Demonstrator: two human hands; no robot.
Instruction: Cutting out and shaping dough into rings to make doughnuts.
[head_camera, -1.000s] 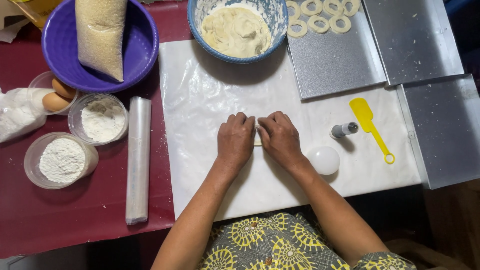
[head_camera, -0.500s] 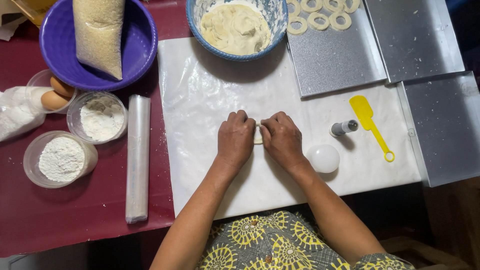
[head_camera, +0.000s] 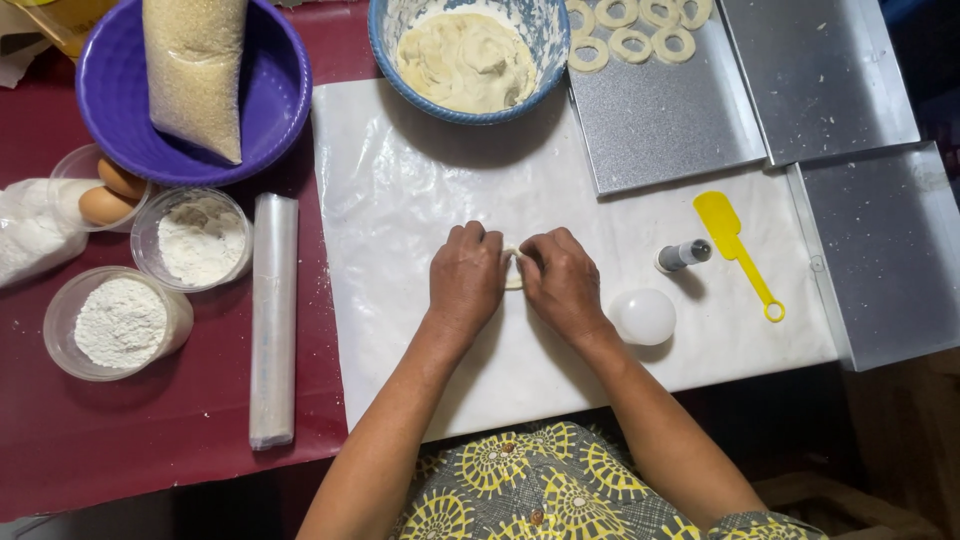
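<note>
My left hand (head_camera: 466, 278) and my right hand (head_camera: 561, 279) lie knuckles-up, side by side, on a white plastic sheet (head_camera: 400, 200). Between their fingertips shows a small pale piece of dough (head_camera: 514, 268), which both hands pinch; most of it is hidden under the fingers. Straight ahead stands a blue speckled bowl (head_camera: 388, 30) filled with pale dough (head_camera: 465, 60). Several dough rings (head_camera: 630, 30) lie on a metal tray (head_camera: 665, 120) at the far right of the bowl.
A yellow plastic spatula (head_camera: 738, 250), a small grey cap (head_camera: 683, 256) and a white ball-shaped lid (head_camera: 644, 315) lie right of my hands. More metal trays (head_camera: 880, 250) sit at the right. At left: a film roll (head_camera: 273, 315), flour tubs (head_camera: 120, 322), eggs (head_camera: 105, 195), purple bowl (head_camera: 100, 100) holding a grain bag.
Both hands have drawn slightly closer and curled their fingers around the dough piece, which has gone from a thin strip to a bent, gathered shape. Nothing else moved.
</note>
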